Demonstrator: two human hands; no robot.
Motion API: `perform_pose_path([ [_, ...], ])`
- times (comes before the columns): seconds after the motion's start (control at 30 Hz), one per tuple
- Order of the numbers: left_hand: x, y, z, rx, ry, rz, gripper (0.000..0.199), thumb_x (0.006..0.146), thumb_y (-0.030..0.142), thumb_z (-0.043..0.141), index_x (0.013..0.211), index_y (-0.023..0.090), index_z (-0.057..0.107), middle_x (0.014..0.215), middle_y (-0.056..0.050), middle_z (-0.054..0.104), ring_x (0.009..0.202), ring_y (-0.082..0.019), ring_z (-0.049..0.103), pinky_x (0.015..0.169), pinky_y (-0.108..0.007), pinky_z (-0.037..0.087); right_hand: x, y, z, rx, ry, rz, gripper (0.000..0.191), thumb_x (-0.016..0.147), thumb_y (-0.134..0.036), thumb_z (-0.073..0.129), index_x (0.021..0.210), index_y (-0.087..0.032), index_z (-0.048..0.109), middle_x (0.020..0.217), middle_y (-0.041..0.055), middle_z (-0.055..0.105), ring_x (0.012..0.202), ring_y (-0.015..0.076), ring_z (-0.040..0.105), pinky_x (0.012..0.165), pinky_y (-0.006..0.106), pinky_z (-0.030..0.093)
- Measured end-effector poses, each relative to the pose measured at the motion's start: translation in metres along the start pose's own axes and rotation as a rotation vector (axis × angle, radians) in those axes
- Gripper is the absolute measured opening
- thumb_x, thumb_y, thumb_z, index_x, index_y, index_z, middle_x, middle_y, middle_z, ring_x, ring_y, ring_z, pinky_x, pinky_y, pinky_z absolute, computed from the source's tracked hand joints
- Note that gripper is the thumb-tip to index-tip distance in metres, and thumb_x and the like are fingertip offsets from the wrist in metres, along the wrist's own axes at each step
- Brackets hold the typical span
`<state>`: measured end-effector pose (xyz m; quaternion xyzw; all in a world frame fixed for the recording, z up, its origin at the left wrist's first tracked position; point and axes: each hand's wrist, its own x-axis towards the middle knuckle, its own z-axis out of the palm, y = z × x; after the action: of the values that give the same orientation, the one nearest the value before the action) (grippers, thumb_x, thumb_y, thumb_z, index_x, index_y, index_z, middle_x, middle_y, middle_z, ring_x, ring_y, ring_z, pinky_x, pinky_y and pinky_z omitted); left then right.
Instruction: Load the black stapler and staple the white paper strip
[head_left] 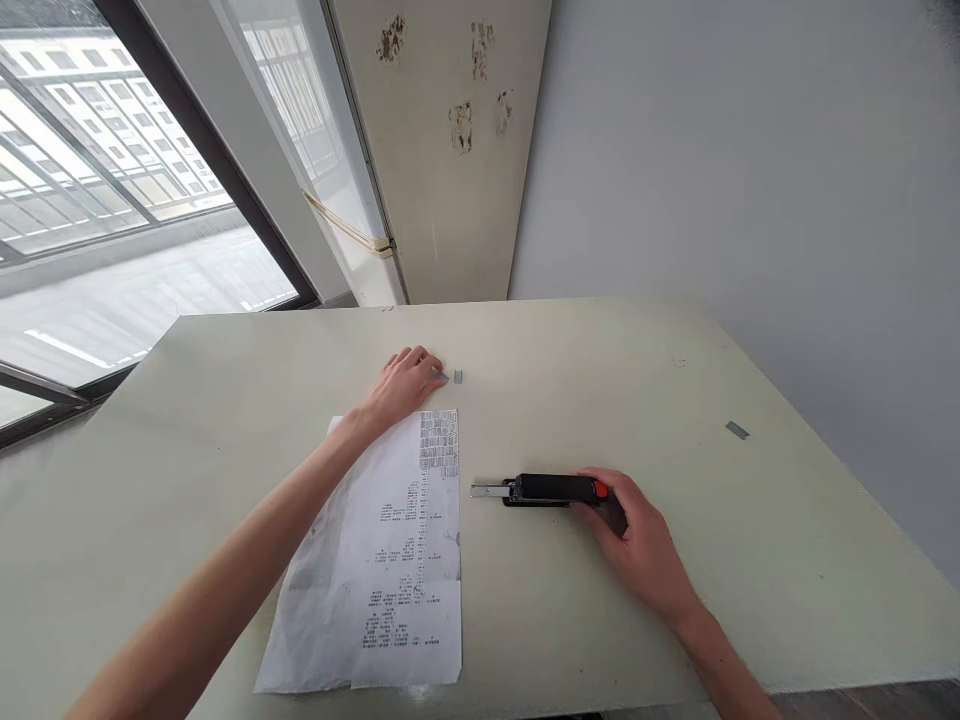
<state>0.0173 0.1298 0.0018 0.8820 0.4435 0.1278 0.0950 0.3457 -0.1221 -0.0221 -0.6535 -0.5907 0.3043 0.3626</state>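
Observation:
My right hand (637,545) is wrapped around the rear of a black stapler (559,489) with a red button at its back end. A silver metal tray (489,491) sticks out of the stapler's front, pointing left. Farther back on the table, the thumb and fingers of my left hand (409,382) close on a small grey strip of staples (441,376). Just right of those fingertips lies another short staple strip (458,377). Printed paper sheets (405,560) lie below my left forearm, which crosses their upper left corner.
The pale table (600,380) carries one more grey strip (737,430) near its right side. A grey wall (735,150) rises beyond the right edge. Behind the table stand a stained cream panel (450,200) and, at left, a dark-framed window (225,180).

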Motion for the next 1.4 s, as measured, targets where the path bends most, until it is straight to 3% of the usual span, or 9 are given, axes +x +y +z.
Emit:
perform_pose_path([
  [0.17,-0.021,-0.001,-0.003,-0.033,0.029,-0.055,0.036,0.104,0.053,0.053,0.115,0.021,0.066,0.119,-0.011,0.063,0.111,-0.03,0.059,0.103,-0.051,0.048,-0.001,0.001,0.001,-0.009,-0.002,0.003,0.036,0.101,-0.056,0.06,0.129,-0.033,0.065,0.132,0.0058,0.07,0.119,0.0284,0.066,0.101,0.046,0.055],
  [0.37,-0.019,0.006,-0.001,-0.125,0.063,-0.061,0.03,0.105,0.047,0.05,0.104,0.022,0.067,0.114,-0.01,0.065,0.109,-0.029,0.06,0.102,-0.049,0.049,0.0,0.004,0.002,-0.016,0.001,-0.007,0.035,0.101,-0.055,0.061,0.129,-0.034,0.065,0.131,0.0043,0.07,0.118,0.027,0.066,0.103,0.045,0.054],
  [0.47,-0.024,0.016,-0.006,-0.2,0.073,-0.06,0.031,0.106,0.046,0.047,0.102,0.021,0.065,0.108,-0.009,0.069,0.098,-0.026,0.065,0.094,-0.045,0.053,0.0,0.003,0.002,-0.009,0.002,-0.011,0.037,0.101,-0.055,0.06,0.13,-0.032,0.065,0.133,0.0057,0.07,0.121,0.0282,0.065,0.105,0.046,0.052],
  [0.63,-0.056,0.053,-0.019,-0.344,0.079,-0.085,0.034,0.111,0.045,0.038,0.109,0.021,0.062,0.094,-0.005,0.072,0.083,-0.019,0.069,0.075,-0.033,0.056,0.0,-0.001,0.002,-0.002,0.001,-0.012,0.037,0.102,-0.056,0.059,0.129,-0.031,0.065,0.131,0.0071,0.07,0.118,0.0283,0.065,0.102,0.046,0.054],
  [0.77,-0.089,0.092,-0.026,-0.573,0.025,-0.105,0.029,0.11,0.044,0.046,0.123,0.024,0.063,0.085,0.0,0.07,0.078,-0.017,0.068,0.07,-0.03,0.055,0.0,-0.002,0.002,-0.013,0.012,0.001,0.038,0.101,-0.058,0.059,0.128,-0.031,0.066,0.131,0.0072,0.07,0.114,0.0284,0.065,0.095,0.043,0.056],
  [0.87,-0.108,0.113,-0.028,-0.63,-0.023,-0.142,0.026,0.107,0.044,0.054,0.119,0.027,0.07,0.081,0.0,0.068,0.075,-0.017,0.066,0.06,-0.027,0.051,-0.001,-0.002,0.002,-0.018,0.018,0.011,0.041,0.1,-0.06,0.059,0.128,-0.031,0.067,0.132,0.0084,0.07,0.113,0.0297,0.065,0.087,0.042,0.058],
  [1.03,-0.126,0.125,-0.022,-0.578,-0.047,-0.095,0.024,0.108,0.04,0.056,0.118,0.028,0.074,0.094,-0.001,0.074,0.077,-0.016,0.067,0.063,-0.027,0.052,-0.001,-0.002,0.001,-0.041,-0.003,0.006,0.037,0.102,-0.056,0.058,0.13,-0.032,0.064,0.132,0.0069,0.069,0.116,0.0281,0.065,0.082,0.038,0.057],
  [1.23,-0.125,0.126,-0.006,-0.358,0.085,0.083,0.021,0.111,0.036,0.054,0.114,0.025,0.071,0.101,-0.003,0.074,0.09,-0.019,0.068,0.079,-0.034,0.056,-0.002,-0.002,0.0,-0.054,-0.014,0.017,0.035,0.103,-0.055,0.057,0.131,-0.034,0.063,0.132,0.0064,0.068,0.114,0.0282,0.065,0.076,0.037,0.058],
  [1.4,-0.12,0.13,0.004,-0.245,0.1,0.11,0.022,0.112,0.035,0.05,0.111,0.023,0.068,0.106,-0.004,0.074,0.09,-0.019,0.069,0.082,-0.036,0.057,-0.002,0.003,0.0,-0.058,-0.01,-0.026,0.033,0.104,-0.051,0.057,0.132,-0.035,0.062,0.133,0.0052,0.067,0.121,0.0279,0.063,0.095,0.043,0.057],
])
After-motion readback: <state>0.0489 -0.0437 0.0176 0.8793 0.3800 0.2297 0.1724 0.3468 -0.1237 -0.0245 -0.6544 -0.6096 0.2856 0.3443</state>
